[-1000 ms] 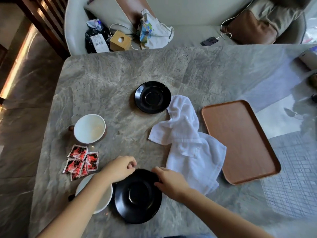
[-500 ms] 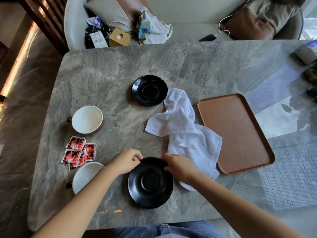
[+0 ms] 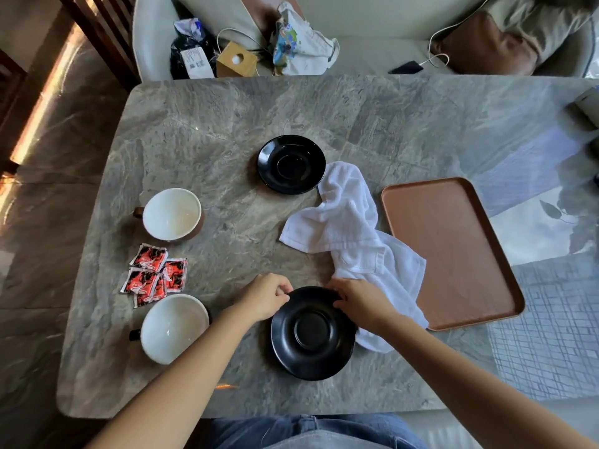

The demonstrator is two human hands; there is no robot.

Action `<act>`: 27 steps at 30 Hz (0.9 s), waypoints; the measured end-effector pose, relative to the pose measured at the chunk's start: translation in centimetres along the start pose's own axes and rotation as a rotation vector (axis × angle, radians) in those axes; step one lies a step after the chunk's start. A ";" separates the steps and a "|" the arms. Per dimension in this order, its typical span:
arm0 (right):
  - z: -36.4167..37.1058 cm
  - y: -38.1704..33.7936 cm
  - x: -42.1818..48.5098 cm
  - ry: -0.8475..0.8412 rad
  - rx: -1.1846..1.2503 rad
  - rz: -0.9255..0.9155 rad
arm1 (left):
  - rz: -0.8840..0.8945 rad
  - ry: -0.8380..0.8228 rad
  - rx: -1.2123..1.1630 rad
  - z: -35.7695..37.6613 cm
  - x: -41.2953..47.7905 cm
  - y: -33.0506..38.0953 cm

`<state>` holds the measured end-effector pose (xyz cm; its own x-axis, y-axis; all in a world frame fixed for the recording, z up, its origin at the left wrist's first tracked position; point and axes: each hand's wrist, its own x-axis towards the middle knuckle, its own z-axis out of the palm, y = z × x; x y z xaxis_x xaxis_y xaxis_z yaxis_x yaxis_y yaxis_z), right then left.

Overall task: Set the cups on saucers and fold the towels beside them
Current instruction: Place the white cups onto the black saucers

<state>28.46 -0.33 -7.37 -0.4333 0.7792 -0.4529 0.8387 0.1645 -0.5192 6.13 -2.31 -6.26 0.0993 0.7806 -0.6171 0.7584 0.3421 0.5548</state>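
At the table's near edge, a person's left hand (image 3: pixel 265 298) and right hand (image 3: pixel 359 303) each pinch the far rim of a glossy black ceramic saucer (image 3: pixel 312 333), which lies flat on the stone just in front of them; no cup stands on it yet. The right hand rests over the hem of a crumpled white cotton towel (image 3: pixel 350 228), whose corner appears to run under the saucer's right side: a saucer seated on cloth could rock once a cup is set on it, and tugging the towel free could drag it along. Just beside the left forearm, a white-glazed cup with a brown outside (image 3: pixel 173 328) could be knocked by a careless reach. Beyond lie red sachets (image 3: pixel 154 273), a second cup of the same make (image 3: pixel 171 213) and a second black saucer (image 3: pixel 291 164), each apart; a brown wooden tray (image 3: pixel 450 251) lies to the right. The grey veined marble tabletop (image 3: pixel 227 124) looks polished and slick. Behind it, a pale sofa (image 3: pixel 356 50) holds bags, a wooden tissue box (image 3: pixel 236 61) and cushions.
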 end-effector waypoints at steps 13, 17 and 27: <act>0.1 -6.5 0.6 0.218 0.156 -0.104 | 0.209 0.547 -0.195 -3.5 -7.0 -4.7; 2.7 -12.5 1.9 0.037 0.251 -0.193 | 0.162 0.795 -0.308 -4.7 -11.3 -9.2; 8.5 -20.9 4.1 -0.232 0.181 -0.021 | -0.170 0.548 -0.436 -4.7 -14.3 -18.6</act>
<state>6.39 -5.75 -4.58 -0.5315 0.6138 -0.5837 0.7653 0.0527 -0.6415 -12.44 -17.33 -5.13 -0.4212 0.8092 -0.4095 0.3971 0.5705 0.7189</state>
